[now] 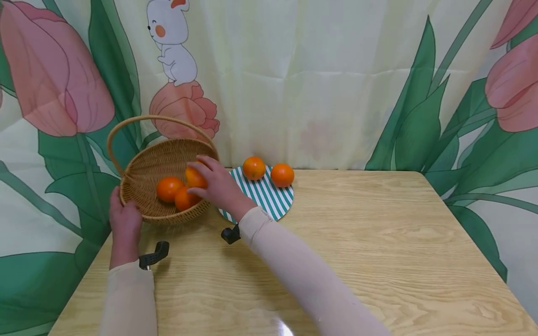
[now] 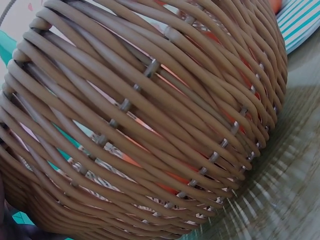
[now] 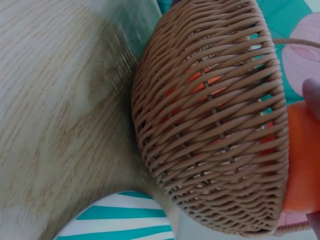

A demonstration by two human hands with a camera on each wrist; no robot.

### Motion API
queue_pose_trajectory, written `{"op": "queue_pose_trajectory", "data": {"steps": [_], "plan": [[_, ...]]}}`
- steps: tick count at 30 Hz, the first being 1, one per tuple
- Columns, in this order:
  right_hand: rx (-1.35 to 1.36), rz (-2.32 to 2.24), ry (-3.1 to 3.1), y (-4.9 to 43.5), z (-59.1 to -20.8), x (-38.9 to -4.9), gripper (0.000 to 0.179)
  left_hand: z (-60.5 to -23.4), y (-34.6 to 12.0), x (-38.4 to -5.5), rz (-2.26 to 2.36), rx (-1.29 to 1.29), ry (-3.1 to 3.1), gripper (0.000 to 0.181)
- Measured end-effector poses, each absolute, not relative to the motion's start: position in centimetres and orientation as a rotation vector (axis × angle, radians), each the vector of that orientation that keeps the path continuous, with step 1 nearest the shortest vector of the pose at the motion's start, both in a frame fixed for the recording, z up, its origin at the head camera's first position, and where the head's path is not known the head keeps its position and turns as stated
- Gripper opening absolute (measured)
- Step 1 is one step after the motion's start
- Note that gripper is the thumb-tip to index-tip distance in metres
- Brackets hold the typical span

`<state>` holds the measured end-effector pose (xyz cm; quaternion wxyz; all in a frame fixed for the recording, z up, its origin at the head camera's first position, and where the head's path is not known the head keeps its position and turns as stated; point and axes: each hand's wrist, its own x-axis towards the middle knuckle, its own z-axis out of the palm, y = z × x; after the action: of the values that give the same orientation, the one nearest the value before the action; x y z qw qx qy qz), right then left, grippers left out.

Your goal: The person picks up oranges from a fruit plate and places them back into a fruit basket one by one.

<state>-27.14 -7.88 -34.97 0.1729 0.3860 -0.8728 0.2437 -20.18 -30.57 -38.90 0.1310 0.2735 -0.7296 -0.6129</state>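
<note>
A brown wicker basket (image 1: 145,163) with a tall arched handle leans toward me at the left of the table. My left hand (image 1: 125,221) grips its near left rim. Over the basket's right side, my right hand (image 1: 220,184) holds an orange (image 1: 194,177) between thumb and fingers; the right wrist view shows this orange (image 3: 303,160) at the rim. Two more oranges lie inside, one orange (image 1: 169,189) to the left and another orange (image 1: 185,199) just beneath the held one. In the left wrist view the woven wall (image 2: 150,115) fills most of the picture.
A round mat (image 1: 269,200) with green and white stripes lies right of the basket. On its far part sit an orange (image 1: 254,168) and, beside it, another orange (image 1: 282,175). A printed curtain (image 1: 328,93) hangs behind the wooden table (image 1: 378,233).
</note>
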Motion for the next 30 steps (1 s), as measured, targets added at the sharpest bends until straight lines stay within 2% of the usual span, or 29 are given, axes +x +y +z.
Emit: {"op": "queue_pose_trajectory", "data": {"steps": [8, 14, 21, 30], "plan": [[1.055, 0.629, -2.608, -8.5, -35.5, -27.4, 0.06, -39.1, -30.2, -20.1, -1.766, 0.807, -2.148, 0.063], [1.036, 0.613, -2.614, -7.8, -36.2, -27.1, 0.049, -38.9, -30.3, -19.9, -1.767, 0.778, -2.143, 0.063], [1.011, 0.693, -2.495, -5.4, -37.4, -27.3, 0.04, -38.7, -30.5, -20.0, -1.77, 0.781, -2.154, 0.065], [0.869, 0.678, -2.592, -1.8, -38.4, -28.2, 0.04, -38.7, -30.5, -20.1, -1.806, 0.798, -2.125, 0.065]]}}
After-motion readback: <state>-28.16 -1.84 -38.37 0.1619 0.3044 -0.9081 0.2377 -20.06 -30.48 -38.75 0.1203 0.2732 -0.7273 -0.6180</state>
